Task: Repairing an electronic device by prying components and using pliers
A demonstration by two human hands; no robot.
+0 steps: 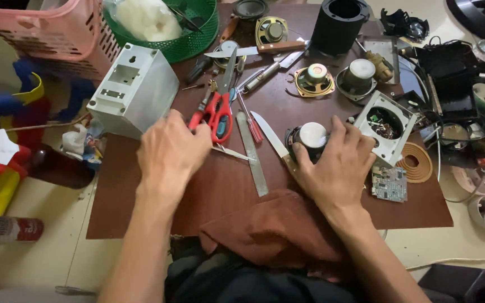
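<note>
Right hand (335,165) grips the speaker driver (310,137) on the desk (225,185); left hand (169,148), fingers curled, touches the red-handled scissors (220,115).

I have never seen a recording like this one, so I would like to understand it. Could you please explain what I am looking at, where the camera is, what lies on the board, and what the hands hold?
There is no machine here: a person works with two bare hands. The single picture comes from a camera worn on the head, looking down at a dark brown board on the floor.

The right hand grips a small loudspeaker driver with a shiny round magnet. The left hand rests at the red-handled scissors; whether it grips them cannot be told.

Between the hands lie a steel ruler and a knife. Further away are more speaker drivers, a black cylinder, a grey plastic box, a small circuit board, a green basket and a pink basket. A brown cloth covers the person's lap.
</note>
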